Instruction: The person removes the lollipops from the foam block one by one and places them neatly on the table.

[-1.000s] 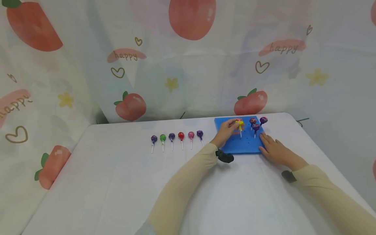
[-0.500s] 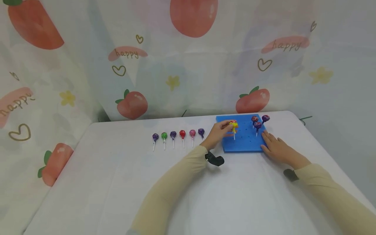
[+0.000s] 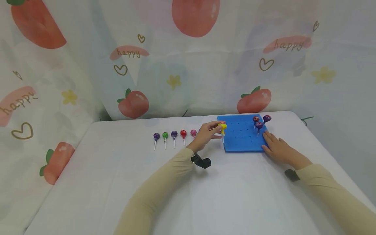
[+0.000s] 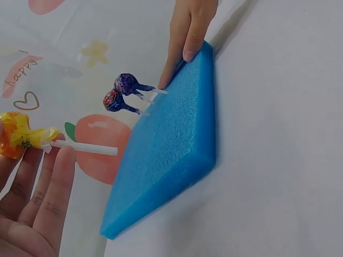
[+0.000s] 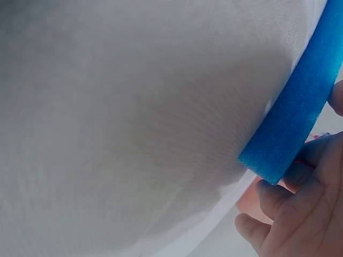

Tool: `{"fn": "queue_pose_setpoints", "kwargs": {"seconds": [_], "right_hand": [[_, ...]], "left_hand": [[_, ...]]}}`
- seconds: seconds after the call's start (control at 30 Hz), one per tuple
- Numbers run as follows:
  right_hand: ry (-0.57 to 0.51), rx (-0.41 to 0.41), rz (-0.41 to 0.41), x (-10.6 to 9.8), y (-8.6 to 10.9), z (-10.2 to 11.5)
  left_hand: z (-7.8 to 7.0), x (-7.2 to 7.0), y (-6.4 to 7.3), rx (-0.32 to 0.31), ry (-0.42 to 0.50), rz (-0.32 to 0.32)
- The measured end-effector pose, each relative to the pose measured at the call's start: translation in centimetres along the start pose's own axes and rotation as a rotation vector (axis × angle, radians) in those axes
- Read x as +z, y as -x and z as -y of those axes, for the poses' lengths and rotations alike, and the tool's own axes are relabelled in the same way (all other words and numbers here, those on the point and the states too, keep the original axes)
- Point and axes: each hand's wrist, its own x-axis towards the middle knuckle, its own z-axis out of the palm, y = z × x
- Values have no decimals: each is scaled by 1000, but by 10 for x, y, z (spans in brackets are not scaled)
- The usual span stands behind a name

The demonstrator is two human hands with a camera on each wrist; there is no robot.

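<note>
Holding three lollipops (image 3: pixel 258 125), blue foam (image 3: pixel 245 144) is touched by straight right fingers (image 3: pixel 271 137); another lollipop (image 3: pixel 224 126) is pinched by left fingers (image 3: pixel 213 124).

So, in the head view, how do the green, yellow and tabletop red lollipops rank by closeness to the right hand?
From the right hand:
1. Yellow lollipop, in the left hand near the left edge of the blue board.
2. Red lollipop, on the table left of that hand.
3. Green lollipop, farther left.
</note>
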Motion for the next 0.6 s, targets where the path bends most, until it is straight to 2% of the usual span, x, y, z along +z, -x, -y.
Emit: {"fn": "queue_pose_setpoints", "kwargs": {"seconds": [0.23,0.37,0.6], "right_hand": [[3,0,2,0,-1,1],[3,-1,3,0,-1,1],[1,-5,1,-2,-1,1]], "left_hand": [[-3,-19,13,1,-28,-8],[-4,-27,22,-1,-34,-51],[1,-43,33,-55,5,-120]]}}
